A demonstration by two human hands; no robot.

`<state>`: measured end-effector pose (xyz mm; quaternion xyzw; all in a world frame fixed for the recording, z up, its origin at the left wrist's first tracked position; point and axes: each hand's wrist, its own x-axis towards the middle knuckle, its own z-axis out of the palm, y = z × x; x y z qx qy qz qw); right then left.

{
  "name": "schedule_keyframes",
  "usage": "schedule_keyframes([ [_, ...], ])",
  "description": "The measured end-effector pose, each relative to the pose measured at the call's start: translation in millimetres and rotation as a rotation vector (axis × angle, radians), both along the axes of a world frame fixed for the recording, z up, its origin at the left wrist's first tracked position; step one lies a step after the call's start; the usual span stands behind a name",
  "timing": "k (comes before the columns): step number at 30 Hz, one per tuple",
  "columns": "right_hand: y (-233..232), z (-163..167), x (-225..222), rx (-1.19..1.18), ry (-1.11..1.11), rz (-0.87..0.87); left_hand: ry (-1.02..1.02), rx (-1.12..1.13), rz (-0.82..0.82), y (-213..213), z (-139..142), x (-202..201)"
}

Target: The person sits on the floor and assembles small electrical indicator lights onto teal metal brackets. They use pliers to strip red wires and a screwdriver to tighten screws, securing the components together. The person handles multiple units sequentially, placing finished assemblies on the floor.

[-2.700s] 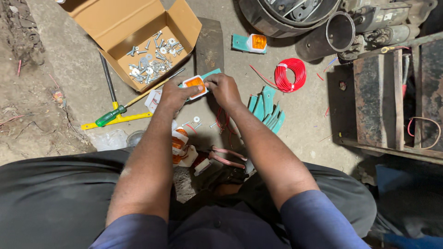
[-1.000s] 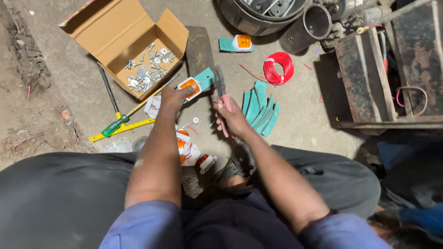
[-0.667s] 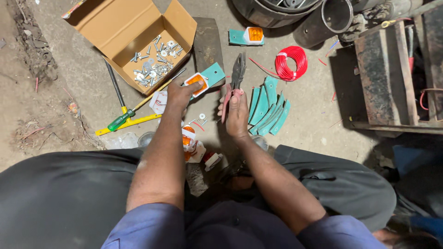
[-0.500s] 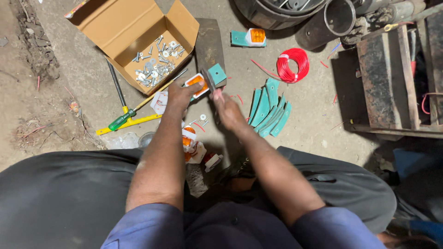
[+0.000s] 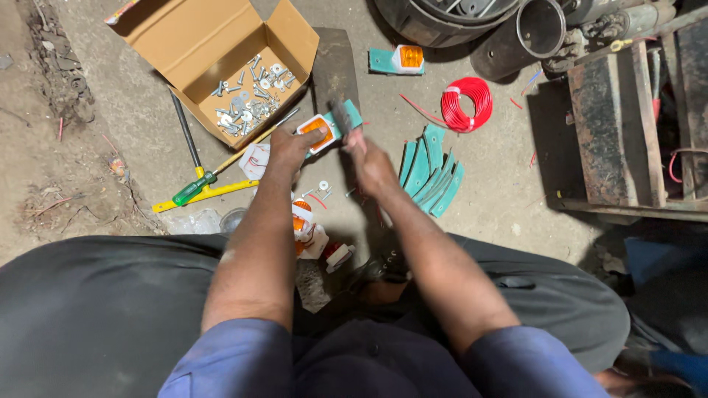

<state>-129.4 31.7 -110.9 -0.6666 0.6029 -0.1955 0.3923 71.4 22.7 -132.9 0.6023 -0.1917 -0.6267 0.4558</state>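
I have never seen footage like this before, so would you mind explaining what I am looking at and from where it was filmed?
There is no machine here: a camera worn on a person's head looks down at their own two bare arms and their lap as they sit on a concrete floor. The left hand holds a small white lamp with an orange lens on a teal bracket. The right hand is at the bracket's end; it is blurred, so what it grips is unclear. Around them lie an open cardboard box of bolts, a green-handled screwdriver, a stack of teal brackets, a coil of red wire and a second orange lamp.
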Motion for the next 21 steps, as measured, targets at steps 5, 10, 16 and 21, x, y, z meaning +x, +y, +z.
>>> schedule_keyframes([
  [5, 9.1, 21.8, 8.5, 0.028, -0.171, -0.286, -0.038, -0.007, -0.003, 5.1, 0.5, 1.9],
  [10, 6.2, 24.9, 11.5, 0.218, 0.096, 0.033, -0.02, -0.039, -0.034, 10.9, -1.9, 7.1],
  [16, 83.8, 20.9, -5.2, 0.27, 0.229, -0.14, 0.015, -0.077, -0.015, 28.4, -5.6, 10.4],
  [21, 162.8, 26.4, -26.2, 0.545, 0.525, 0.194, 0.004, -0.069, 0.023, 55.9, 2.9, 0.0],
])
